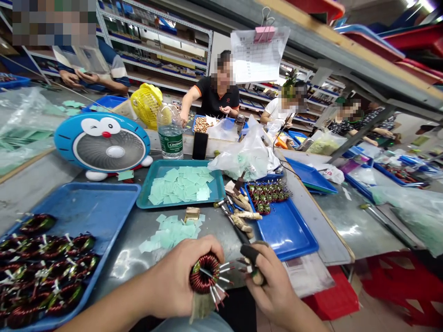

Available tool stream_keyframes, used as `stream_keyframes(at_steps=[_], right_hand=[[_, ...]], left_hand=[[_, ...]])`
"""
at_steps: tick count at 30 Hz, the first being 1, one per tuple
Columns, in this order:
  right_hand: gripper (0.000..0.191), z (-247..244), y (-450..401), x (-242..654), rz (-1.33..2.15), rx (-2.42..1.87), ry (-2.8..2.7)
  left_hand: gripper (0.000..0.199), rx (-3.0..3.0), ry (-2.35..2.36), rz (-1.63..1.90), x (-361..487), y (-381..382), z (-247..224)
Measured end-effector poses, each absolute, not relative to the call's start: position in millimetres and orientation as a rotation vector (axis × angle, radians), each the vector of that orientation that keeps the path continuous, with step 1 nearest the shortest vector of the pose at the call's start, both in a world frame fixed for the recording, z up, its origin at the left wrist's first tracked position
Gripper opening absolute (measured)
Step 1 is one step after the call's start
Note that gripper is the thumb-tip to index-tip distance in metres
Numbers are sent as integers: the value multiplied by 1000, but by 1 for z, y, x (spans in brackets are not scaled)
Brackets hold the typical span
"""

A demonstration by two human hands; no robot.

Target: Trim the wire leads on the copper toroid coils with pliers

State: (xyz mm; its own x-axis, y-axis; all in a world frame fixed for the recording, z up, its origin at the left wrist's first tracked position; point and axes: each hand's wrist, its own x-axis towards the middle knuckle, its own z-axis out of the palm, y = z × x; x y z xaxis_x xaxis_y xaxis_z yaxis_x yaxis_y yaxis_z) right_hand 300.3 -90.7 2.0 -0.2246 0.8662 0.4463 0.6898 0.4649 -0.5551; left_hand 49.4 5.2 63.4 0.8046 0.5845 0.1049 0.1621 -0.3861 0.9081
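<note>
My left hand (180,272) is closed around a toroidal coil (204,275) wound with dark red copper wire. Several wire leads with pale sleeves and bare ends stick out of the coil toward the right. Below the coil hangs a strip of dull yellowish material (202,306). Just right of the leads, my right hand (272,279) has its fingers curled round a small tan and dark object that I cannot make out. A black cover (249,252) sits on one of its fingers. A small gap shows between the right fingers and the lead ends.
At left, a blue tray (114,198) holds several wound coils. Green paper pieces lie in a teal tray (216,191) and loose on the metal table (128,263). Smaller coils occupy another blue tray (287,230), beside tools (238,226). A blue fan (104,143), bottle (170,138) and phone (200,146) stand behind. Co-workers sit beyond.
</note>
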Motion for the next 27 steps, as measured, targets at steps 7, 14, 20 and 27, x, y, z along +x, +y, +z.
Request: stream_keyframes(at_steps=[7, 14, 20, 27], right_hand=[[44, 0, -90, 290, 432, -1213, -2028], [38, -19, -91, 269, 352, -1098, -1876], [48, -24, -78, 266, 487, -1152, -1878], [49, -36, -68, 268, 568, -1248, -1762]], left_hand=[[33, 1960, 582, 541, 47, -2, 71], [33, 1842, 647, 726, 51, -22, 62], [35, 1945, 791, 754, 39, -14, 60], [45, 1686, 1028, 848, 29, -11, 55]])
